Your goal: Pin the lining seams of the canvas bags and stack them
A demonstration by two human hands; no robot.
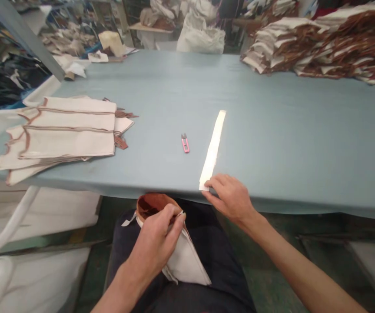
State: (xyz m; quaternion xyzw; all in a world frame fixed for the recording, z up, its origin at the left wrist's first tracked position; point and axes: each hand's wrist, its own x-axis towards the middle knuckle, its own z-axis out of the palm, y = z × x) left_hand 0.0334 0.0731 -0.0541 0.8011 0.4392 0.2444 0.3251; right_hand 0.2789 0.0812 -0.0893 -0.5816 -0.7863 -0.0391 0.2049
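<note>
My left hand [156, 241] is closed on a cream cloth bag [187, 261] with a brown lining, holding it on my lap below the table edge. My right hand [229, 198] rests at the near edge of the blue-grey table [272, 130], fingers pressed on the near end of a long pale strip [213, 148] that runs away from me. A small pink thread snip [185, 142] lies on the table just left of the strip.
A fanned pile of cream bags with brown trim [66, 130] lies at the table's left. A large heap of similar bags [330, 43] fills the far right. White sacks [200, 34] stand beyond the far edge. White chair frames [11, 226] stand at my left.
</note>
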